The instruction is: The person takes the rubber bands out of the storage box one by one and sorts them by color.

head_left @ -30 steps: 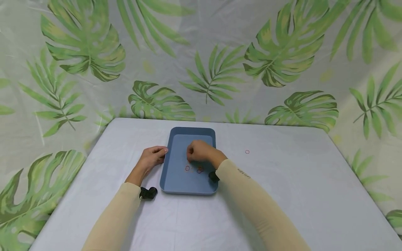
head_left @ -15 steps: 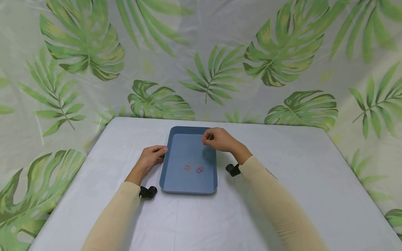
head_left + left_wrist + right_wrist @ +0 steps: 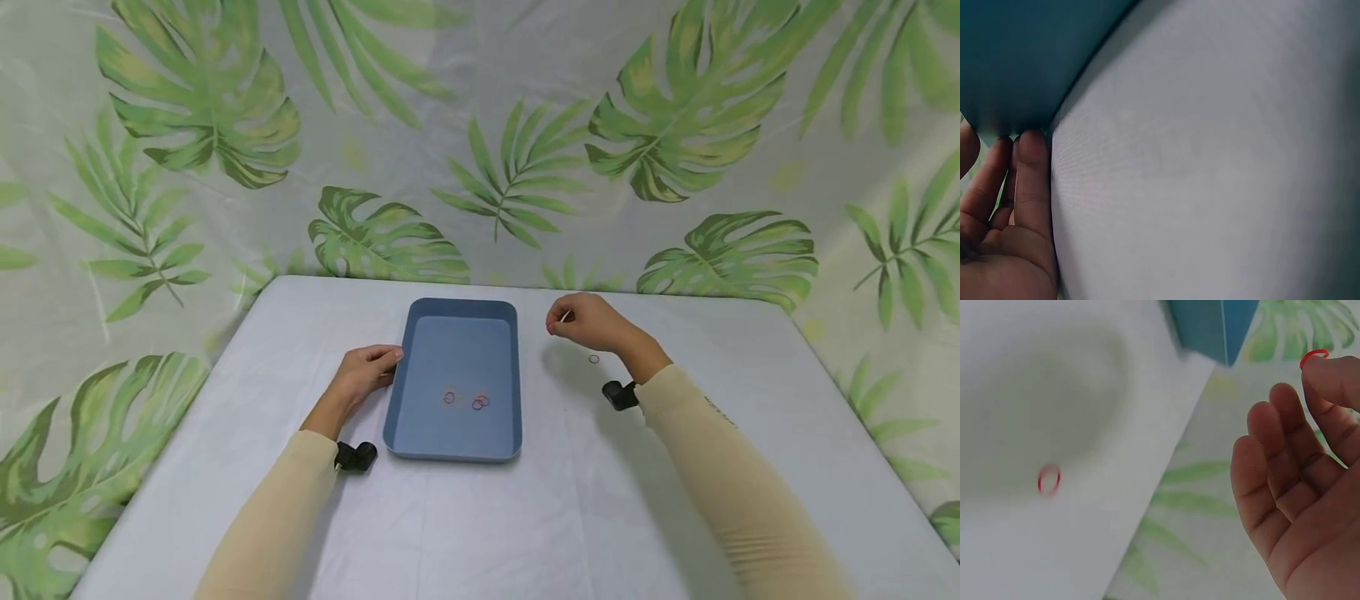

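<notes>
My right hand (image 3: 592,323) is raised over the table to the right of the blue tray (image 3: 450,440), pinching a thin red rubber band (image 3: 1314,352) between thumb and forefinger. Its other fingers stand loosely bent in the right wrist view. On the cloth below that hand lies another red band (image 3: 590,360). My left hand (image 3: 358,377) rests at the tray's left side, and its fairly straight fingertips touch the outer wall in the left wrist view. Inside the tray, several small red and pale orange bands (image 3: 477,405) lie in the front half.
A white cloth (image 3: 465,525) covers the table. Behind its far edge hangs a leaf-patterned curtain (image 3: 510,192). Black wrist cameras sit at the left wrist (image 3: 356,456) and the right wrist (image 3: 620,395).
My right hand has lifted from inside the tray and moved right, past its right rim, carrying a red rubber band. My left hand has stayed at the tray's left side.
</notes>
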Action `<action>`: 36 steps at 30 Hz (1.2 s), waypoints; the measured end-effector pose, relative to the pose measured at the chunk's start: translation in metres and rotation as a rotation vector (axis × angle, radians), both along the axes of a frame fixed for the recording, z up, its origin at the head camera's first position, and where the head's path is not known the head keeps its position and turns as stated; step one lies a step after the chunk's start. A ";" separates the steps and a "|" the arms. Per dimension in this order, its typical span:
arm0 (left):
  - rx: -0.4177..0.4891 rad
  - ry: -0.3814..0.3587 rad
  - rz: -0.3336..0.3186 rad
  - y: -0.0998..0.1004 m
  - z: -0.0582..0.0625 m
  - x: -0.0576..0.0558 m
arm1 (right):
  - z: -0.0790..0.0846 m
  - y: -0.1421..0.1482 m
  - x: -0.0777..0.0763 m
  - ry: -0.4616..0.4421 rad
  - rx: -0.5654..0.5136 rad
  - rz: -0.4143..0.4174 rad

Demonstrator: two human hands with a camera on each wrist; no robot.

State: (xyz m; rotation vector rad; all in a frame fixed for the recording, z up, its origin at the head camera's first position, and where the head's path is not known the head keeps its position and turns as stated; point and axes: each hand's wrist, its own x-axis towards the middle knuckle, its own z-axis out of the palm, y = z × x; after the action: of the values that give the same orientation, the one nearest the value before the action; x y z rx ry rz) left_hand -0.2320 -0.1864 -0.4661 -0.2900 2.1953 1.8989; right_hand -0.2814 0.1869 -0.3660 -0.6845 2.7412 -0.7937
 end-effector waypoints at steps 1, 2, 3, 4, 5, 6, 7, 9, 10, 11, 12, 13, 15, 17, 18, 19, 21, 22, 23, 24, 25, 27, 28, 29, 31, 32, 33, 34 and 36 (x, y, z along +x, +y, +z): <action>0.000 0.000 0.001 0.000 0.000 0.000 | 0.002 0.004 -0.001 0.009 0.013 -0.003; 0.002 0.002 0.000 0.000 0.000 0.000 | 0.002 0.008 -0.002 0.019 0.022 -0.007; 0.002 0.001 -0.003 0.001 0.000 -0.001 | 0.002 0.012 -0.003 0.025 0.031 -0.013; 0.004 0.000 -0.009 0.001 0.000 -0.001 | 0.002 0.016 -0.004 0.029 0.041 -0.018; 0.004 -0.001 -0.012 0.001 -0.001 0.000 | 0.002 0.020 -0.005 0.032 0.050 -0.021; 0.006 -0.003 -0.014 0.001 -0.001 0.000 | 0.000 0.024 -0.006 0.031 0.062 -0.030; 0.004 -0.008 -0.013 0.001 -0.001 0.000 | -0.001 0.028 -0.007 0.026 0.074 -0.038; -0.001 -0.017 -0.011 0.001 -0.001 0.001 | -0.007 0.036 -0.009 0.007 0.096 -0.055; -0.007 -0.020 -0.009 0.000 -0.001 0.001 | -0.010 0.041 -0.010 -0.006 0.107 -0.064; -0.011 -0.020 -0.006 0.000 -0.001 0.001 | -0.013 0.045 -0.011 -0.021 0.115 -0.075; -0.013 -0.021 -0.003 -0.001 -0.001 0.001 | -0.017 0.050 -0.012 -0.034 0.124 -0.089; -0.015 -0.021 -0.004 -0.001 0.000 0.001 | -0.020 0.055 -0.013 -0.044 0.128 -0.100; -0.015 -0.015 -0.013 -0.002 0.000 0.000 | -0.026 0.065 -0.014 -0.063 0.133 -0.124; -0.017 -0.014 -0.016 -0.003 0.000 0.000 | -0.031 0.074 -0.014 -0.082 0.134 -0.145; -0.017 -0.015 -0.015 -0.003 0.000 0.000 | -0.033 0.077 -0.015 -0.089 0.134 -0.155; -0.018 -0.013 -0.016 -0.004 -0.001 0.000 | -0.034 0.080 -0.014 -0.095 0.134 -0.160; -0.019 -0.012 -0.010 -0.005 -0.001 0.001 | -0.037 0.084 -0.014 -0.107 0.141 -0.173; -0.023 -0.009 -0.008 -0.005 -0.001 0.002 | -0.039 0.086 -0.014 -0.110 0.148 -0.179; -0.020 -0.007 -0.008 -0.005 -0.001 0.002 | -0.040 0.088 -0.014 -0.113 0.156 -0.186; -0.018 -0.003 -0.009 -0.005 -0.001 0.002 | -0.042 0.089 -0.013 -0.115 0.165 -0.193; -0.016 0.000 -0.014 -0.005 -0.001 0.002 | -0.043 0.090 -0.013 -0.118 0.174 -0.197; -0.010 -0.001 -0.016 -0.004 -0.002 0.002 | -0.046 0.092 -0.013 -0.123 0.184 -0.204; -0.009 -0.003 -0.018 -0.004 -0.002 0.001 | -0.048 0.093 -0.012 -0.124 0.186 -0.204; -0.005 -0.006 -0.019 -0.003 -0.002 0.001 | -0.048 0.094 -0.012 -0.122 0.186 -0.204; -0.007 -0.006 -0.019 -0.002 -0.002 0.000 | -0.050 0.094 -0.012 -0.115 0.183 -0.204; -0.007 -0.009 -0.016 -0.001 -0.002 0.000 | -0.051 0.095 -0.011 -0.107 0.183 -0.203; -0.008 -0.009 -0.014 -0.001 -0.002 -0.001 | -0.052 0.095 -0.011 -0.102 0.184 -0.207; -0.010 -0.008 -0.014 -0.001 -0.002 -0.001 | -0.053 0.095 -0.010 -0.094 0.188 -0.205; -0.015 -0.003 -0.019 0.000 -0.002 -0.001 | -0.055 0.095 -0.009 -0.080 0.196 -0.208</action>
State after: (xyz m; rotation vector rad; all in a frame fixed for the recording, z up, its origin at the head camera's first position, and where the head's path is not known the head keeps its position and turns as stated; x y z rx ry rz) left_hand -0.2334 -0.1868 -0.4684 -0.2728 2.2037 1.8717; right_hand -0.2904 0.2819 -0.4209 -0.3261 2.7978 -0.5660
